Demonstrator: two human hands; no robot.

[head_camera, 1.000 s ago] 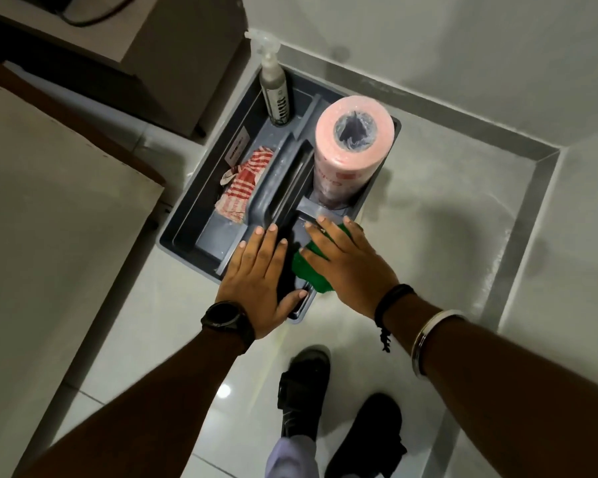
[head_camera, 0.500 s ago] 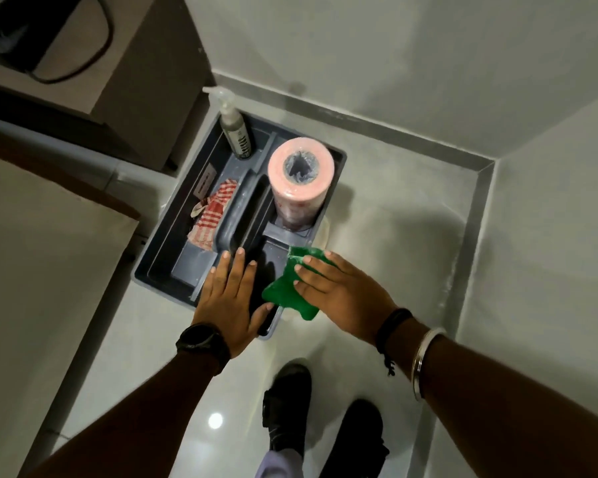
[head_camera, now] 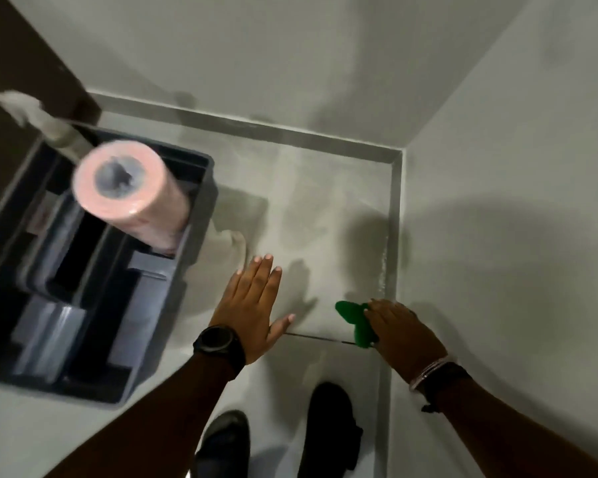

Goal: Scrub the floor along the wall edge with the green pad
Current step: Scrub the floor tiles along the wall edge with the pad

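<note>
The green pad (head_camera: 354, 322) lies on the pale floor tile close to the grey skirting strip (head_camera: 390, 257) of the right wall. My right hand (head_camera: 403, 331) presses down on it, fingers covering its right part. My left hand (head_camera: 252, 305) rests flat on the floor with fingers spread, holding nothing, between the pad and the grey caddy. A watch sits on the left wrist, bangles on the right wrist.
A dark grey cleaning caddy (head_camera: 159, 370) stands on the floor at left, holding an upright pink roll (head_camera: 128, 191) and a blurred spray bottle (head_camera: 45, 122). Two walls meet in a corner (head_camera: 399, 155) ahead. My black shoes (head_camera: 330, 429) stand below the hands.
My right hand carried the green pad out of the caddy and to the right, down by the wall strip. My left hand left the caddy and now lies flat on the floor.
</note>
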